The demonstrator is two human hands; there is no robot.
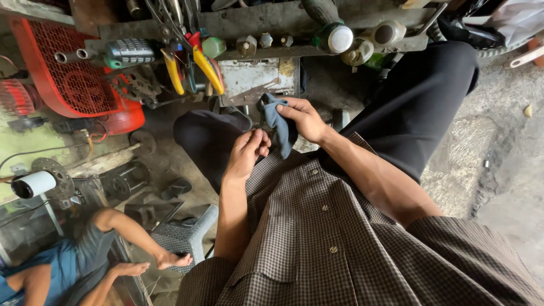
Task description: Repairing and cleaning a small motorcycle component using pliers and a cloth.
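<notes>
— Between the seated person's knees, over the lap, that's where the dark blue rag is. See how it's bunched? The right hand has its fingers clamped on the upper fold, thumb pressing in, so the rest hangs down.

— And the left hand?

— Just beside the cloth, fingers curled together against its lower edge. Looks like it pinches something small and dark there, though I cannot tell what; the cloth hides it. I'd say it's held low so anything dropped lands on the checked shirt.

— Tools are close.

— Within reach, yes. Yellow-handled pliers hang off the grimy bench, probably so they're grabbed without standing. Plastic bottles lie along the same ledge. A red machine housing sits off to the side.

— Somebody else down there?

— Another person in blue, low on the floor, well apart, bare foot beside a grey stool.
</notes>
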